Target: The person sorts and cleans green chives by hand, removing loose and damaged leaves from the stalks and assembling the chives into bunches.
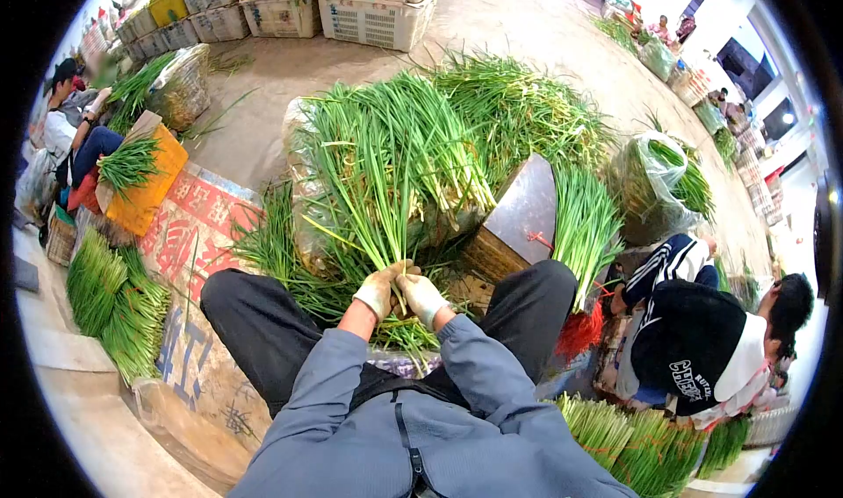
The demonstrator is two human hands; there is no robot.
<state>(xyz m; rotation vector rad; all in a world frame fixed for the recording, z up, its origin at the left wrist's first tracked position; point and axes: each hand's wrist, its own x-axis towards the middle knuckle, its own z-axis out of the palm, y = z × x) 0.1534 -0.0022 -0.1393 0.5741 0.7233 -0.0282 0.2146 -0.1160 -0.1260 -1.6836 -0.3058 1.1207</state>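
Both hands wear pale work gloves and meet between the knees. My left hand [378, 292] is closed round the lower stems of a loose bunch of long green stalks [384, 208], whose leaves fan out away from me. Close against it, my right hand [421, 296] has its fingers curled at the same stem ends. Behind the bunch lies a large heap of green stalks [430, 147] on a plastic-wrapped support. A metal plate on a wooden block [525, 212] stands to the right, beside a neat green bundle [583, 221].
Red ties [580, 331] hang by the right knee. Bundled stalks [118, 300] lie at left and more [645, 445] at lower right. A person in black and white [702, 340] sits close on the right, another [70, 120] at far left. Crates [373, 19] stand at the back.
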